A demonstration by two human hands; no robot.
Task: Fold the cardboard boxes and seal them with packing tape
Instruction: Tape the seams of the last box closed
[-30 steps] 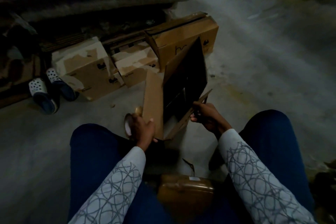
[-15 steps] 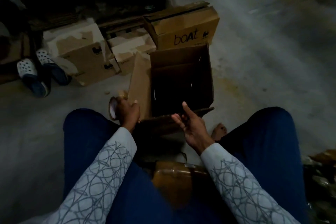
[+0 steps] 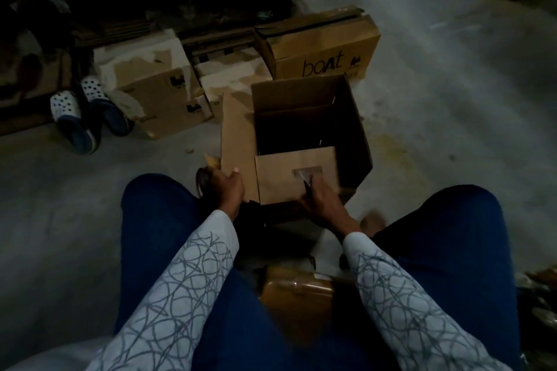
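Note:
An open brown cardboard box point(image 3: 301, 92) stands on the concrete floor between my knees. Its left flap point(image 3: 238, 129) sticks up and outward. The near flap point(image 3: 280, 178), with a scrap of old tape on it, is folded in over the opening. My right hand point(image 3: 322, 205) grips this flap at its near right part. My left hand point(image 3: 229, 190) touches the bottom of the left flap and holds a roll of packing tape point(image 3: 202, 182), mostly hidden behind the fingers.
Behind the open box stand a box printed "boat" point(image 3: 319, 48), a small box point(image 3: 229, 78) and a larger worn box point(image 3: 150, 90). A pair of sandals point(image 3: 75, 114) lies at the left. A brown tape-wrapped package point(image 3: 298, 292) rests between my legs.
The box went from tilted on edge to standing upright with its opening up. My right hand, open a moment ago, has come down onto the near flap and folded it inward.

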